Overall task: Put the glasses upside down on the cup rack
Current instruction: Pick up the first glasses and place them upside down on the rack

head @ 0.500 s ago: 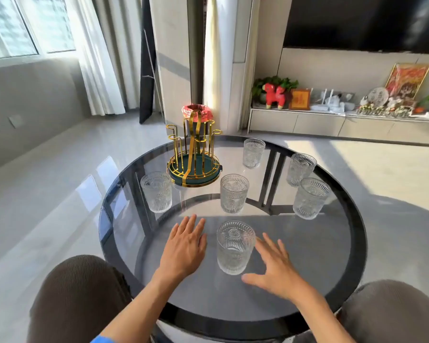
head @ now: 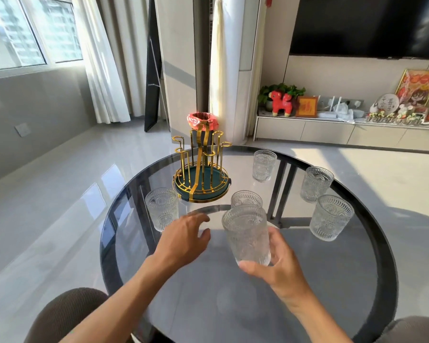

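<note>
Glass point(head: 247, 235) upright in my right hand point(head: 280, 266), fingers wrapped low around it.
Cup rack point(head: 201, 180) at 11 o'clock; left hand point(head: 183, 240) nearer, spread, empty.

We can read no text for certain; the round plaque point(head: 384, 104) on the far shelf point(head: 332, 121) bears handwritten characters too small to make out.
</note>
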`<state>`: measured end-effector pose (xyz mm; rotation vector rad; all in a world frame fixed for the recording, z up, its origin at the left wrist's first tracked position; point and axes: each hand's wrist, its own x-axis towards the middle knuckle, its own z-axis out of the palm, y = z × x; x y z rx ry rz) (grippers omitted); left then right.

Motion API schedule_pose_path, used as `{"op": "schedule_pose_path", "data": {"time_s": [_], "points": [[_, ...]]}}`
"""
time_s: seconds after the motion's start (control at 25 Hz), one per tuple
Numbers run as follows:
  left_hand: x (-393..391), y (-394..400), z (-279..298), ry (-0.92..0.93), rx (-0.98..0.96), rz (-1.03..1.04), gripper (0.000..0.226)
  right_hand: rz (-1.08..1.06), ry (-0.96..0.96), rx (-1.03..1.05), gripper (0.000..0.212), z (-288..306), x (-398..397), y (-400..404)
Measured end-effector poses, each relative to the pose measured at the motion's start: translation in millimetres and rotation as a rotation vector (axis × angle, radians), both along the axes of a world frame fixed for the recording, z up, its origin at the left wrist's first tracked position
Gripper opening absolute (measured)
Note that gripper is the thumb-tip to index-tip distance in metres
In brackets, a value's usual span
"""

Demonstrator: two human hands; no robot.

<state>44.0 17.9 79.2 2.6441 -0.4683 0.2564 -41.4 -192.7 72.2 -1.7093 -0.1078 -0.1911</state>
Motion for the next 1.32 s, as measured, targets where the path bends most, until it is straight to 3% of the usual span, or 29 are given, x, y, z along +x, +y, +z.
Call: {"op": "schedule_pose_path", "data": {"time_s": [0.12, 0.28, 0.36, 0.52, 0.68, 1.0, 1.2, 1.28, 1.32], "points": [[28, 18, 43, -0.163, -0.18, 0.044, 0.026, -0.032, -0.129, 0.091, 0.061, 56, 39, -2], [56, 40, 51, -0.183, -0.345, 0.199, 0.029, -0.188, -0.221, 0.071, 0.062, 119, 102, 0], [63, 50, 42, -0.1, -0.379, 0.205, 0.044, -0.337, -0.264, -0.018, 0.064, 134, 131, 7], [68, 64, 38, 0.039, -0.333, 0.181, 0.104, -0.454, -0.299, -0.2, 0.064, 135, 179, 27], [76, 79, 30, 0.302, -0.249, 0.144, 0.126, -0.401, -0.33, -0.49, 0.05, 117, 211, 48], [84, 89, 23, 0.364, -0.187, 0.195, 0.109, -0.194, -0.294, -0.812, 0.046, 81, 234, 63], [77, 84, 30, 0.231, -0.146, 0.347, 0.089, -0.118, -0.188, -0.893, 0.045, 84, 227, 63], [77, 84, 38, 0.152, -0.366, 0.438, 0.085, -0.196, -0.357, -0.915, 0.036, 87, 208, 68], [77, 86, 42, 0.154, -0.61, 0.472, 0.083, -0.25, -0.464, -0.832, 0.027, 87, 193, 73]]}}
